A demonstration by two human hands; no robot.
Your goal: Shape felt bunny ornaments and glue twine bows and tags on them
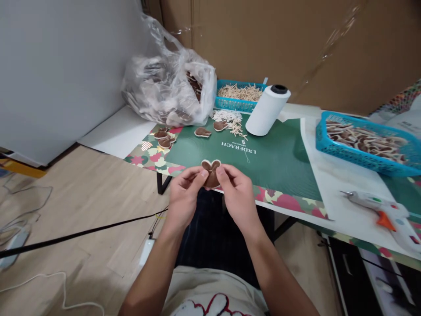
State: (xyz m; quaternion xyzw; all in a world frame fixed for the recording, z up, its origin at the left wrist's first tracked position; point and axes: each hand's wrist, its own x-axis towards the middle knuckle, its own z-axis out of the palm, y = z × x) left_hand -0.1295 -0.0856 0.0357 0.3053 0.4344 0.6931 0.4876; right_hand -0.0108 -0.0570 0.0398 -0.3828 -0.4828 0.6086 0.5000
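Note:
Between both hands, just over the table's front edge, is a brown felt piece with a pale rim and two rounded ear-like lobes (212,176). My left hand (188,188) pinches its left side between thumb and fingers. On its right side, my right hand (236,186) grips it the same way. Beyond them, two loose brown felt pieces (202,132) lie on the green mat (276,162), and several more felt pieces (165,141) sit at the left. A pile of short cream and white strips (226,116) lies behind.
A white thread cone (268,109) stands tilted at the back. A plastic bag (167,83) of felt pieces is at back left, beside a blue basket (237,104) of cream strips. To the right are another blue basket (358,159) of brown pieces and a glue gun (384,210).

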